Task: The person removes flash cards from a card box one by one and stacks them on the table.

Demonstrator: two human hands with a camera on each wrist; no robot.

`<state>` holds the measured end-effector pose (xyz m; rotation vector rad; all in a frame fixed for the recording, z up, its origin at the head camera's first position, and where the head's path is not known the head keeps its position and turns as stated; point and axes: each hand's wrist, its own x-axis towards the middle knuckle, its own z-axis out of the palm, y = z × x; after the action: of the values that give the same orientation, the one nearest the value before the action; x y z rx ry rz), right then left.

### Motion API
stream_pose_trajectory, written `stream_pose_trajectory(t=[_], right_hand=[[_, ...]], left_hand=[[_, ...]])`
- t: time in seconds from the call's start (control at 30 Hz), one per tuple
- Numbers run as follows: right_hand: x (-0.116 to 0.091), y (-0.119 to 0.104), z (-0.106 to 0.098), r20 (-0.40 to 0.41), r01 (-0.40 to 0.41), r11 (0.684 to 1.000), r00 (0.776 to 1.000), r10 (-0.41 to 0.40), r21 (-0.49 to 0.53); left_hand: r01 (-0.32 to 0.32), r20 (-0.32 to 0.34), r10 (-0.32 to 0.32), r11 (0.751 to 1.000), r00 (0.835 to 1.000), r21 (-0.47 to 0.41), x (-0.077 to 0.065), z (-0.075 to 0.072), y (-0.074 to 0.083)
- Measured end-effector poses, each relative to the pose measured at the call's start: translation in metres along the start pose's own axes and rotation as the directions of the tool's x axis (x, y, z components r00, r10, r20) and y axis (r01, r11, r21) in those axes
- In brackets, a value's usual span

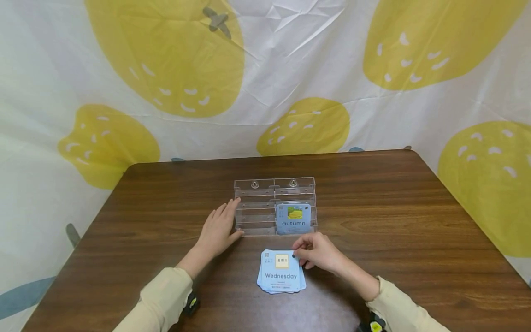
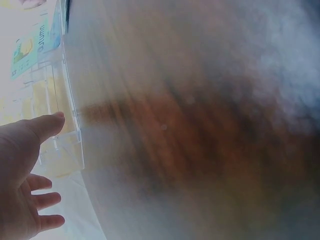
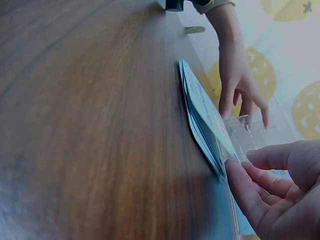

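Note:
A stack of light-blue flashcards lies on the table, a "Wednesday" flashcard (image 1: 280, 275) on top. My right hand (image 1: 318, 252) pinches that top card's upper right corner between thumb and fingers. In the right wrist view, the held edge of the Wednesday flashcard (image 3: 206, 107) is raised slightly off the stacked cards (image 3: 196, 131) beneath. Beyond the stack stands a clear plastic card rack (image 1: 255, 225) with tiered slots in two columns. An "autumn" flashcard (image 1: 293, 226) sits in its lower right. Fingers extended, my left hand (image 1: 218, 229) touches the rack's left side.
The brown wooden table (image 1: 394, 221) reaches back to a white curtain (image 1: 290, 55) printed with large yellow fruit. Dark wrist devices are on both arms, the left device (image 1: 191, 303) close to the tabletop.

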<state>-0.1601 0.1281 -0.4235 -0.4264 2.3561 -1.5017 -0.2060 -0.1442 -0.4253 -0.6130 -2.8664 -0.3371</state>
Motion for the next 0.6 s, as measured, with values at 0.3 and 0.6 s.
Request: stream_pose_trajectory(t=[0.3,0.6], right_hand=[[-0.005,-0.002,-0.017,-0.015,-0.032,0.999,0.999,0.032,-0.027],[-0.009,-0.005,-0.041,-0.060,-0.035,0.998,0.998,0.032,-0.057]], left_hand=[[-0.008,-0.011,0.008,1.000,1.000,0.001,0.000,0.000,0.000],[0.001,-0.004,-0.001,1.000,1.000,-0.002,0.000,0.001,0.000]])
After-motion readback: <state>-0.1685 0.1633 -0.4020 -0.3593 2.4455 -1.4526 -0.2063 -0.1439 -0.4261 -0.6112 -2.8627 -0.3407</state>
